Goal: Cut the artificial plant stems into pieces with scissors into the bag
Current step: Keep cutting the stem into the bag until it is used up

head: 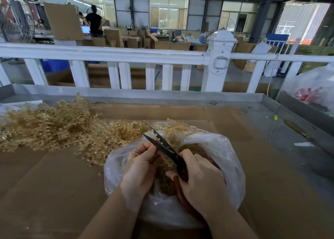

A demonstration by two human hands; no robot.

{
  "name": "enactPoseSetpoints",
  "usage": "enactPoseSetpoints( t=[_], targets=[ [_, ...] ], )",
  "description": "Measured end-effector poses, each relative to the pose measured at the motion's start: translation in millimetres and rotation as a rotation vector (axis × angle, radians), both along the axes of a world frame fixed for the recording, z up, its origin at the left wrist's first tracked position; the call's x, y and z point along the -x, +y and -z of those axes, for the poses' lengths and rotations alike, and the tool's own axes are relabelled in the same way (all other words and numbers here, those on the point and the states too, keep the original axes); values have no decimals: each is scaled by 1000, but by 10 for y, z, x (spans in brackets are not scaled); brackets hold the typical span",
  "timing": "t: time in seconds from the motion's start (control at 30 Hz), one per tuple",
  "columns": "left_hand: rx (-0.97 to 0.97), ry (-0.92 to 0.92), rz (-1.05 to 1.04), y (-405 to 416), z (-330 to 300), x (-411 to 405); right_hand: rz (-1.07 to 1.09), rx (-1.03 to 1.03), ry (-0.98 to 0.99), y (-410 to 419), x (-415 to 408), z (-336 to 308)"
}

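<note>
While cut pieces fill the bag, right hand grips scissors.

Even daylight from far windows, soft shadows, wide-angle bending at edges, blurred background

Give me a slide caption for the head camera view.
Right hand works black scissors over a clear bag; left hand holds a stem.

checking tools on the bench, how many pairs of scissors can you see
1. The scissors are in the right hand, blades open over the plastic bag, beside the left hand. Another pair could lie hidden under the stem pile.
</note>
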State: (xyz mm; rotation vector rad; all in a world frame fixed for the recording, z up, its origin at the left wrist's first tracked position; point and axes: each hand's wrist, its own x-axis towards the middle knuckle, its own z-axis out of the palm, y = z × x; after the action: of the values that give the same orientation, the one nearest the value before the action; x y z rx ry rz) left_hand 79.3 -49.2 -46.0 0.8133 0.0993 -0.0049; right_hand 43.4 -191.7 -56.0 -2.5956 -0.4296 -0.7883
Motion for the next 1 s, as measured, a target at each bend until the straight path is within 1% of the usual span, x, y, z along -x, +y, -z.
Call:
enactPoseSetpoints(
  t=[0.17,0.37,0.77,1.0],
  targets=[
    [-28,14,50,7,-9,22,8,7,5,12,7,-3],
    [-17,19,100,14,-32,50,16,-23,-7,30,-2,-4],
    [-65,13,119,0,45,-8,0,-25,16,52,-5,-17],
    [-40,29,92,1,43,-27,-29,-24,33,47,-11,-1]
  ],
)
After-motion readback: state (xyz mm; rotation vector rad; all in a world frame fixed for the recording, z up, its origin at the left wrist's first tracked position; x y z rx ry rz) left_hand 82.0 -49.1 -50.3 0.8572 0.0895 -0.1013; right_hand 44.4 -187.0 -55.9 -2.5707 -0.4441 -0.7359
